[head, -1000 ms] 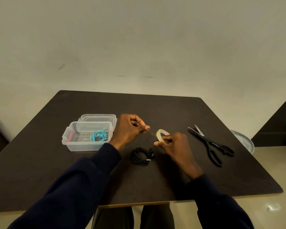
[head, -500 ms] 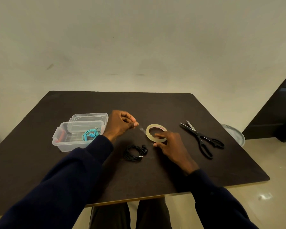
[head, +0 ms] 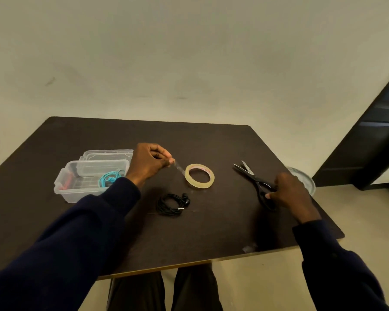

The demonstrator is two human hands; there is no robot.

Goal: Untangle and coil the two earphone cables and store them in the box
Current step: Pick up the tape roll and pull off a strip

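Note:
A coiled black earphone cable [head: 173,204] lies on the dark table [head: 211,232] between my arms. A coiled turquoise earphone cable [head: 109,178] sits inside the clear plastic box [head: 76,194] at the left. My left hand [head: 149,163] pinches the pulled-out end of a clear strip from the tape roll [head: 200,179], which lies flat on the table. My right hand [head: 289,194] grips the handles of the black scissors [head: 254,182] at the right; their blades point away from me.
The box's clear lid [head: 108,153] lies behind the box. A round grey dish [head: 303,180] sits below the table's right edge on the floor. A dark door or cabinet [head: 373,140] stands at the far right. My knees show under the near edge.
My right hand let go of the tape roll and moved right to take hold of the scissors' handles. The roll now lies flat. My left hand still holds the tape end.

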